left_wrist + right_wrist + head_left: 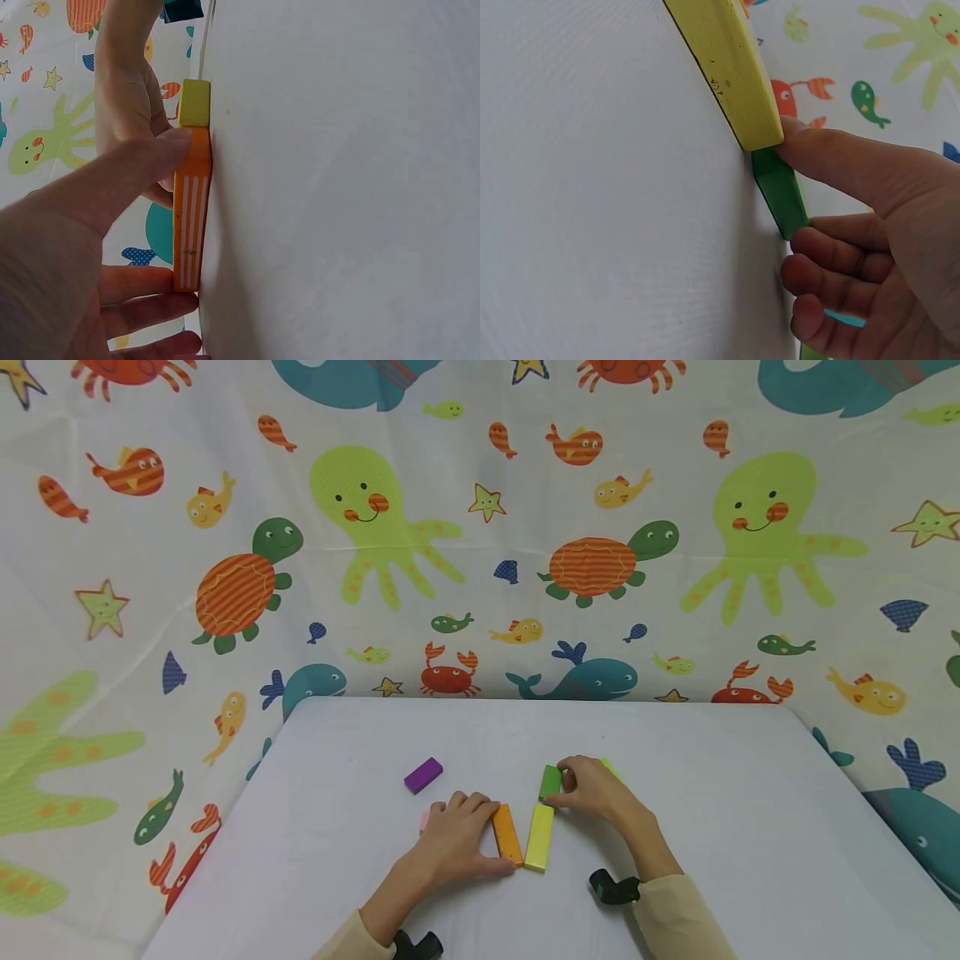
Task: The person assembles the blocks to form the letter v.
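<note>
My left hand (pixel 455 837) holds an orange block (pixel 507 835) lengthwise, thumb at its near end and fingers at its far end. White stripes run along the side of that orange block (pixel 192 225) in the left wrist view. A longer yellow block (pixel 539 837) lies just right of it, their near ends close together. Beyond the yellow block's far end sits a small green block (pixel 551 783). My right hand (pixel 600 792) pinches this green block (pixel 781 191) by its ends, the thumb at the seam with the yellow one.
A purple block (pixel 423 775) lies farther back on the left of the white table (pixel 360 739). A pink block (pixel 424 821) is mostly hidden behind the left hand. Part of a lime-green block (pixel 611 768) shows behind the right hand. A sea-animal curtain (pixel 480 560) hangs behind the table.
</note>
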{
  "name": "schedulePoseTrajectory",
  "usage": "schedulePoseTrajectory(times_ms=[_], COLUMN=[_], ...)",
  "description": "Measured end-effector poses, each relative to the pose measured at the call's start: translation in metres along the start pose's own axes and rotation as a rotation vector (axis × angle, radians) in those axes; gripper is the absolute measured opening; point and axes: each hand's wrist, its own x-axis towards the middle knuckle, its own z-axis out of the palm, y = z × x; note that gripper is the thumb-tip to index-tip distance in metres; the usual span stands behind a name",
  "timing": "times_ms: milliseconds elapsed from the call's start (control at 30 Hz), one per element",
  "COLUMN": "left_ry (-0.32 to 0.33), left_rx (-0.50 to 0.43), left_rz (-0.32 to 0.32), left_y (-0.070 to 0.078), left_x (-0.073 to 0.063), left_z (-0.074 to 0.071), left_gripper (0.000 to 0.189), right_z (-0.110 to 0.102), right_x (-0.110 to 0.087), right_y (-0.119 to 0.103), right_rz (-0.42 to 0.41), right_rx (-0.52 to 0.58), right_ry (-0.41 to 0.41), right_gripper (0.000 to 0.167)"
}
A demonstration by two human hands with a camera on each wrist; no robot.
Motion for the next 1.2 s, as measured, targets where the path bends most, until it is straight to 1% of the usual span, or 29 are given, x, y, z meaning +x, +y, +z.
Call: schedulePoseTrajectory(times_ms=[100, 300, 367, 967, 1200], left_ry=[0.001, 0.003, 0.002, 0.002, -0.001], left_rx=[0.002, 0.005, 0.004, 0.007, 0.003], left_rz=[0.002, 0.0, -0.002, 0.0, -0.002], left_y=[-0.0002, -0.0001, -0.0001, -0.0006, -0.0006], left_x=[0.0, -0.0002, -0.0003, 0.0002, -0.0001], left_z=[-0.0002, -0.0009, -0.0012, 0.0004, 0.0001], left_gripper=[0.089, 0.089, 0.089, 0.088, 0.088], right_z=[-0.0006, -0.0018, -0.0016, -0.002, -0.0025], right_x=[-0.0003, -0.0014, -0.0013, -0.0029, -0.0028], right_y=[-0.0005, 0.001, 0.0013, -0.0003, -0.0004], right_rz=[0.007, -0.051, -0.052, -0.048, -0.044], right_rx=[0.0, -0.004, -0.009, 0.008, 0.013], right_ry=[-0.001, 0.018, 0.022, -0.021, -0.021], right_gripper=[0.063, 0.052, 0.051, 0.054, 0.054])
